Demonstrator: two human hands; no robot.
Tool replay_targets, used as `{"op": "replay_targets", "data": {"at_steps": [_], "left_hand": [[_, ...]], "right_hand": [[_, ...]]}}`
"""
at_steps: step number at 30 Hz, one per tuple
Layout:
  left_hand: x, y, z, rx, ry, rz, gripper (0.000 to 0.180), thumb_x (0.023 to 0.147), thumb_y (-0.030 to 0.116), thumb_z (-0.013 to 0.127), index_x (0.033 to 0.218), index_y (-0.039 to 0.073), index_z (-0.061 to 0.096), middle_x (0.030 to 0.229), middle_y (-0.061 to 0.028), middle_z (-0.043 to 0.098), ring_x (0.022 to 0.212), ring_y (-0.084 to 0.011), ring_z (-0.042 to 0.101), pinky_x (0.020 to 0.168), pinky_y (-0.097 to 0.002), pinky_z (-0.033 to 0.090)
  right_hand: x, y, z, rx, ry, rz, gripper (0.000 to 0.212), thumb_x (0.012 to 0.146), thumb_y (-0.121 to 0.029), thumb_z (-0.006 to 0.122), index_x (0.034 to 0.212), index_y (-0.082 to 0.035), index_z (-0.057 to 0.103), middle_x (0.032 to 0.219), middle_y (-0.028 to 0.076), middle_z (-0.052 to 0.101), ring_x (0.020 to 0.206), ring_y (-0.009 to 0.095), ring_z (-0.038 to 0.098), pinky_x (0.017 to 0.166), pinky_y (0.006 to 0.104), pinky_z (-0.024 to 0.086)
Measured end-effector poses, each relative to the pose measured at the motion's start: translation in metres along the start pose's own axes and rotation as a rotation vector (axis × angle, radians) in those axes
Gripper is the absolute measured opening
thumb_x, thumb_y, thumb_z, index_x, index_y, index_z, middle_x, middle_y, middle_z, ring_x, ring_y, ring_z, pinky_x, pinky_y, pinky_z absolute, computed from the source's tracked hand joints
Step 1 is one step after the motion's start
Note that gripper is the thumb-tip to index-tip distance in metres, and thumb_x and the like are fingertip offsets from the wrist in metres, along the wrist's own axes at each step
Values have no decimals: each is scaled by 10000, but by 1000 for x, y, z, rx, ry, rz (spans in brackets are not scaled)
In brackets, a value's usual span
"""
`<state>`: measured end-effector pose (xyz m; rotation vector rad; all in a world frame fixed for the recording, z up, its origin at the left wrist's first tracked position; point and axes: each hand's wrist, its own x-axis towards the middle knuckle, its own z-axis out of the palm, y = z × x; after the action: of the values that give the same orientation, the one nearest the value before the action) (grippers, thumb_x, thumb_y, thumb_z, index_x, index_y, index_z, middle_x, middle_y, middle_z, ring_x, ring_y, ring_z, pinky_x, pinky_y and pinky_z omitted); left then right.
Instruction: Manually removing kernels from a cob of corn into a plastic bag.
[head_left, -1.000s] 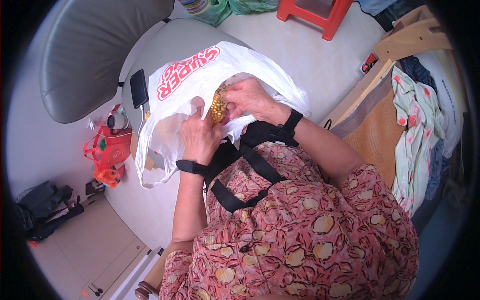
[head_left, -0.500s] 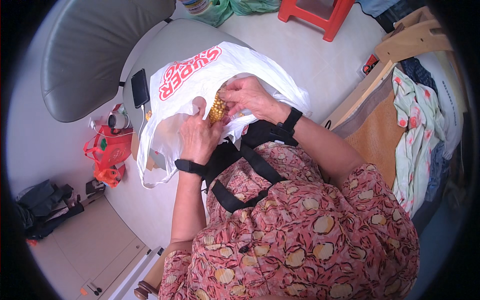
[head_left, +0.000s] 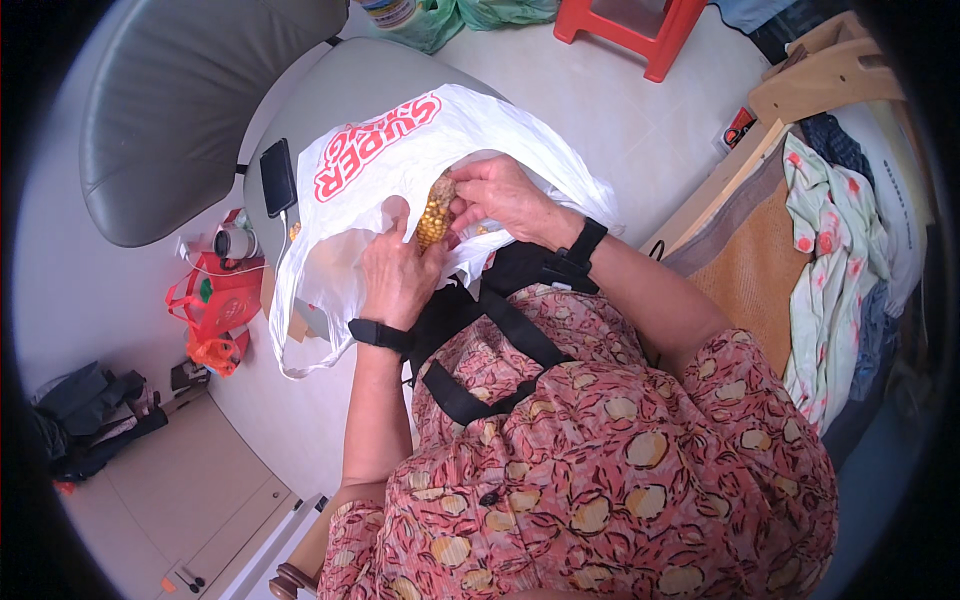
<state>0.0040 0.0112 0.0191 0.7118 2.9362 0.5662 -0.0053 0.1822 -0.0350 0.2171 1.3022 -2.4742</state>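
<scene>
A cob of dried yellow corn [head_left: 434, 219] is held upright-slanted at the mouth of a white plastic bag with red lettering [head_left: 500, 125]. My left hand [head_left: 393, 268] is closed round its lower left side, partly covering it. Against the cob's right side, my right hand [head_left: 502, 198] has thumb and fingers bent on the kernels. Near the top the cob looks bare and brownish, without kernels. The bag lies spread over the grey seat [head_left: 330, 85] of a chair, and a few yellow kernels show just right of the cob inside it.
On the seat's left, a black phone [head_left: 279, 178] lies with a white cable plugged in. The grey chair back [head_left: 200, 110] rises beyond. A red bag [head_left: 215, 300] stands lower left, a red stool [head_left: 630, 35] at the far side. A bed with an orange-brown mat [head_left: 745, 270] is at right.
My right fingers have shifted slightly along the cob, and more of its bare upper end now shows. My left hand stays nearly in place.
</scene>
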Motion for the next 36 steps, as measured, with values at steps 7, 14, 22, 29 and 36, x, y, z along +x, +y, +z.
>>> {"op": "replay_targets", "data": {"at_steps": [7, 14, 22, 29, 36], "left_hand": [[-1, 4, -1, -63, 29, 13, 356, 701, 182, 665, 981, -16, 568, 689, -218, 600, 655, -387, 597, 591, -443, 470], [-1, -2, 3, -122, 32, 0, 354, 699, 172, 669, 968, -35, 567, 711, -232, 601, 685, -388, 600, 614, -440, 472], [1, 6, -2, -74, 7, -24, 341, 695, 164, 674, 962, -23, 572, 699, -217, 597, 672, -383, 597, 601, -443, 468], [0, 7, 0, -74, -8, 10, 320, 702, 170, 660, 971, 18, 574, 780, -202, 582, 707, -374, 584, 600, -455, 457], [-1, 1, 5, -111, -12, -3, 376, 706, 176, 659, 1014, -18, 565, 784, -221, 597, 713, -375, 593, 618, -446, 462]], "right_hand": [[-5, -8, 8, -170, 0, 9, 227, 836, -113, 617, 970, 69, 596, 852, 83, 598, 689, 132, 597, 549, 237, 534], [-5, -8, 5, -212, -34, -19, 235, 810, -58, 610, 994, 86, 588, 878, 94, 603, 719, 137, 606, 561, 231, 536], [-2, -5, 5, 10, 18, 47, 253, 815, -94, 619, 980, 95, 586, 869, 107, 601, 709, 145, 598, 579, 246, 547], [0, -2, 5, -148, 70, 40, 276, 817, -158, 650, 949, 78, 598, 794, 98, 603, 596, 128, 588, 487, 222, 512], [-8, -10, 6, -112, 34, 53, 245, 805, -76, 620, 970, 103, 586, 817, 113, 604, 636, 150, 612, 523, 220, 523]]}}
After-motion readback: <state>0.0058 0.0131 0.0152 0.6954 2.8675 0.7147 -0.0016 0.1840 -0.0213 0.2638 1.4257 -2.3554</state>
